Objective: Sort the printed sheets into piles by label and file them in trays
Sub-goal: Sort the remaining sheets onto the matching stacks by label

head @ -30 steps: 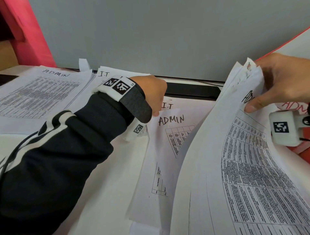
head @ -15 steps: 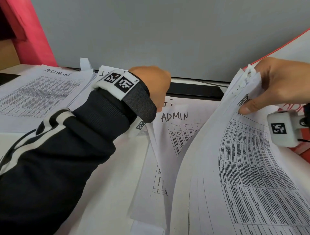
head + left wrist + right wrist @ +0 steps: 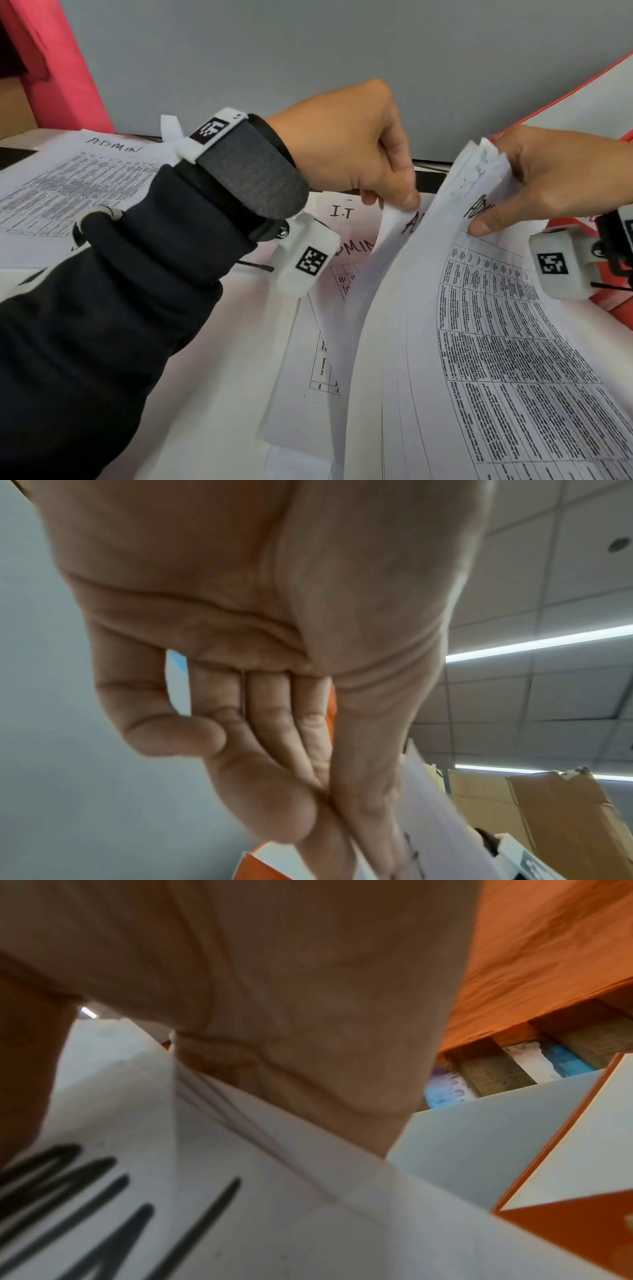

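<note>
- Grey partition behind the white counter (image 3: 212, 394).
- My right hand (image 3: 561, 178) gripped the lifted stack (image 3: 496, 342); my left hand (image 3: 346, 150) pinched one ADMIN sheet's (image 3: 370, 274) top corner.
- Advice: peel slowly, one sheet only.

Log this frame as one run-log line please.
stage: sorting | left hand: pinches top edge of single sheet | right hand: holds lifted stack by its top | flat ADMIN pile at left

Bare desk (image 3: 219, 359) lies open beside the lifted stack (image 3: 479, 342) (grey partition (image 3: 308, 51) blocks behind).
</note>
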